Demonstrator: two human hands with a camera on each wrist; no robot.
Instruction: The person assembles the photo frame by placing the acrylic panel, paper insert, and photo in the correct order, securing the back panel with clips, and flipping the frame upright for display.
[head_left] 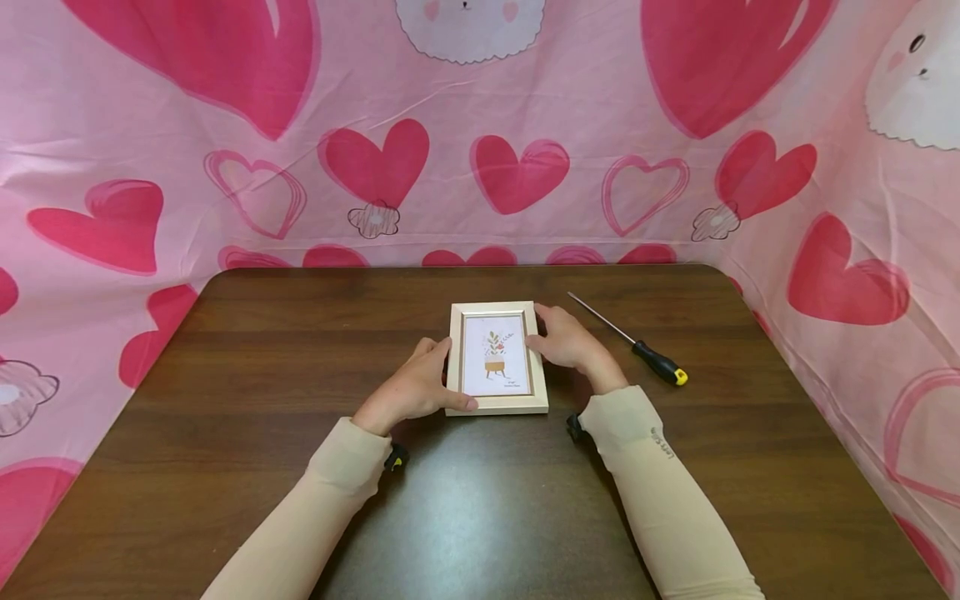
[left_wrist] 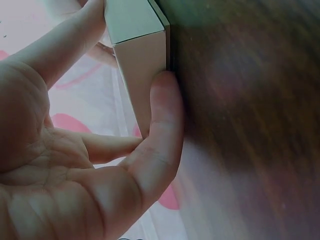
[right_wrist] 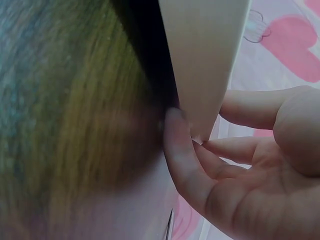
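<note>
A cream picture frame [head_left: 497, 406] with a potted-plant print lies face up in the middle of the table. My left hand [head_left: 411, 385] grips its left side, the thumb over the lower left corner. In the left wrist view a curled finger [left_wrist: 165, 107] presses the frame's outer edge [left_wrist: 135, 75] close to the tabletop. On the opposite side my right hand [head_left: 566, 337] holds the upper right edge, thumb on the front border. The right wrist view shows fingertips around the frame's corner [right_wrist: 200, 85], one low by its underside. The back of the frame is hidden.
To the right of my right hand lies a screwdriver [head_left: 656, 361] with a black and yellow handle, its shaft pointing away to the left. The brown wooden table [head_left: 262, 400] is bordered by pink cloth [head_left: 465, 100] with hearts at the back and sides.
</note>
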